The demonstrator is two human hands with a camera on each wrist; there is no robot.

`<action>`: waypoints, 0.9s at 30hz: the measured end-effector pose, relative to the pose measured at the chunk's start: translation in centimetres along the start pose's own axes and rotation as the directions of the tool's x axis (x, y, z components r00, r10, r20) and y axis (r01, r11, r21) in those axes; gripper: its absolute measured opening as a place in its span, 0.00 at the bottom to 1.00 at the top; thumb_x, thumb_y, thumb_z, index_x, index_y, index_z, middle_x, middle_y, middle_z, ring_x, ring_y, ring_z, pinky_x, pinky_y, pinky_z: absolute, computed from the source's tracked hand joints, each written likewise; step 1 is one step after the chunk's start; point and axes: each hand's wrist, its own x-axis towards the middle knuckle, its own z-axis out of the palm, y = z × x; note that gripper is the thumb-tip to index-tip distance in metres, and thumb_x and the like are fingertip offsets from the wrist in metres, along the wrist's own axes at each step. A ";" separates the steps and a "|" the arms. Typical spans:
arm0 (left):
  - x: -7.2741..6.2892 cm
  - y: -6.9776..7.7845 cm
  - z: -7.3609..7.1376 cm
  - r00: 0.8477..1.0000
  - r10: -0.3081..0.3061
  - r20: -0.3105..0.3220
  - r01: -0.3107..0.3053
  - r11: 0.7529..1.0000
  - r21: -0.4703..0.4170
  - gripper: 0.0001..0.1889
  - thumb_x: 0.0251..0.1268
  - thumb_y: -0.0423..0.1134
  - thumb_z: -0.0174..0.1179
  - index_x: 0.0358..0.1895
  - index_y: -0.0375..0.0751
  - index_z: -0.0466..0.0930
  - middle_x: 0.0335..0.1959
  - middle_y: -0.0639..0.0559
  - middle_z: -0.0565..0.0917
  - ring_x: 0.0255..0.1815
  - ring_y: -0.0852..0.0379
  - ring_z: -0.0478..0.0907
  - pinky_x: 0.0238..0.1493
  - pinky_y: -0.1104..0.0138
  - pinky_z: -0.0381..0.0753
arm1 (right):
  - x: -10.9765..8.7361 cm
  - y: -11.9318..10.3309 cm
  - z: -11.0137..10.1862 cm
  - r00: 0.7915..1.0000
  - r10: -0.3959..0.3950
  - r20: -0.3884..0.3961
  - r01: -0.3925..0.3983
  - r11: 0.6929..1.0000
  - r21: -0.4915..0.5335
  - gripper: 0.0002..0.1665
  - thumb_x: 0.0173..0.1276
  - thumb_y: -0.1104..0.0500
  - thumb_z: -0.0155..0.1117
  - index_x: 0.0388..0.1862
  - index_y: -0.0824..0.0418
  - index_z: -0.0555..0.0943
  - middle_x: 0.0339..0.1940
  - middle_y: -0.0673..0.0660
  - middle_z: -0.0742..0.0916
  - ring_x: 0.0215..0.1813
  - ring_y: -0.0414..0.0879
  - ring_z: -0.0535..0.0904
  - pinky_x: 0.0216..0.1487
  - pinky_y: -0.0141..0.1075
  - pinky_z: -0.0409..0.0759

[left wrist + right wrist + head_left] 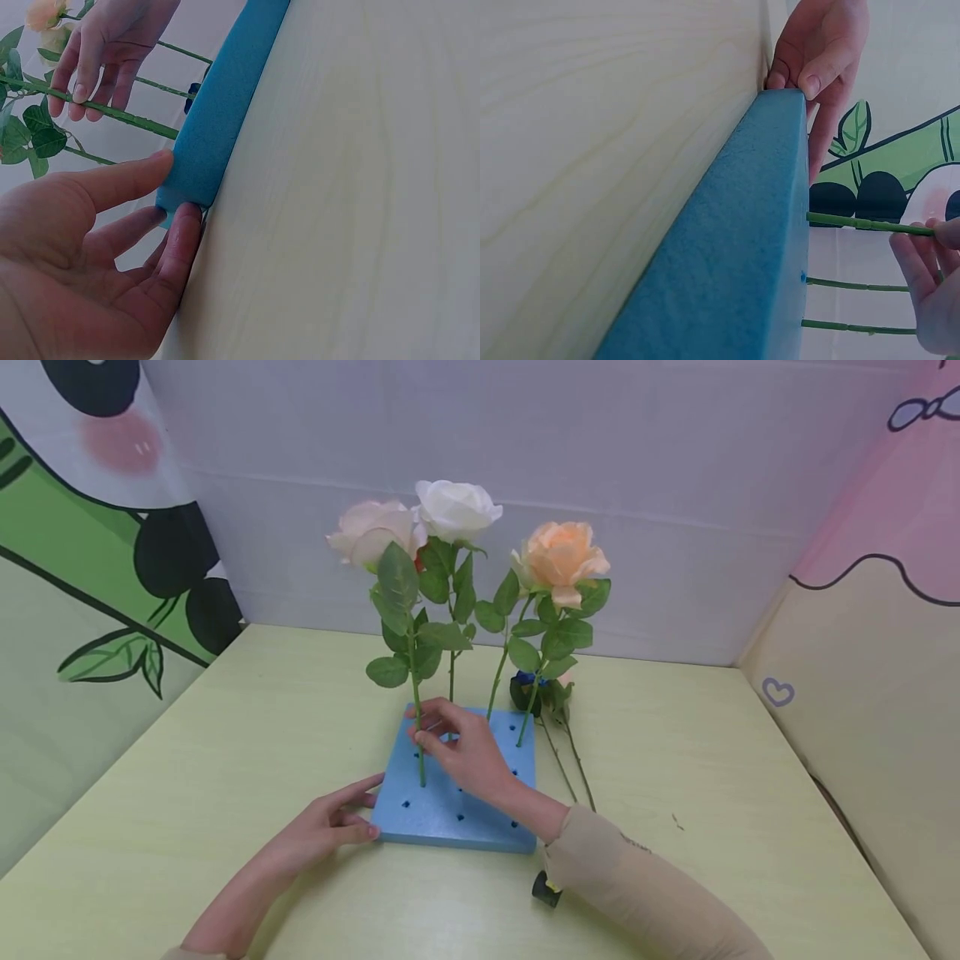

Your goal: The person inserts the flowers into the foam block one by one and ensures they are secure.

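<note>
On the pale tabletop (300, 718), a blue block (431, 823) bears upright roses, a pale pink rose (371, 531) at left, a white rose (459, 510) beyond and a peach rose (566, 558) at right, while the left hand (322, 828) touches the block's near left corner with relaxed fingers and the right hand (472, 756) pinches the pale pink rose's stem (422, 768).

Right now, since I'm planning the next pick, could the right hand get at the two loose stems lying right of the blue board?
Probably not yet: the right hand pinches a green stem, though nothing covers the loose stems midway along.
</note>
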 end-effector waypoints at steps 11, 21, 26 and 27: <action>-0.1 0.2 0.1 1.000 0.000 -0.011 0.000 1.000 -0.001 0.40 0.64 0.39 0.65 0.77 0.42 0.57 0.64 0.33 0.73 0.46 0.57 0.84 0.54 0.63 0.71 | -0.2 -0.2 0.0 1.000 0.019 0.007 -0.019 1.000 0.014 0.14 0.73 0.66 0.59 0.56 0.64 0.79 0.44 0.68 0.88 0.43 0.61 0.86 0.41 0.29 0.83; -0.1 0.1 0.1 1.000 -0.007 -0.012 0.007 1.000 -0.001 0.40 0.64 0.39 0.65 0.77 0.42 0.57 0.64 0.33 0.73 0.47 0.56 0.83 0.53 0.62 0.71 | -0.2 -0.1 0.0 1.000 0.014 0.004 -0.014 1.000 0.021 0.14 0.72 0.66 0.59 0.55 0.64 0.80 0.43 0.68 0.88 0.42 0.61 0.86 0.40 0.29 0.83; -0.1 0.1 0.1 1.000 -0.010 -0.010 0.010 1.000 0.005 0.40 0.64 0.40 0.65 0.77 0.43 0.57 0.64 0.34 0.74 0.47 0.56 0.83 0.53 0.62 0.71 | -0.2 -0.1 0.0 1.000 0.015 0.002 -0.015 1.000 0.026 0.14 0.72 0.66 0.59 0.55 0.62 0.80 0.43 0.67 0.88 0.42 0.61 0.86 0.39 0.29 0.83; -0.1 0.1 0.1 1.000 -0.010 -0.008 0.010 1.000 0.004 0.40 0.64 0.40 0.65 0.77 0.43 0.57 0.64 0.34 0.74 0.47 0.56 0.83 0.53 0.62 0.71 | -0.2 -0.1 0.0 1.000 0.015 0.002 -0.015 0.999 0.029 0.14 0.72 0.66 0.59 0.55 0.62 0.80 0.43 0.67 0.88 0.42 0.62 0.86 0.40 0.29 0.83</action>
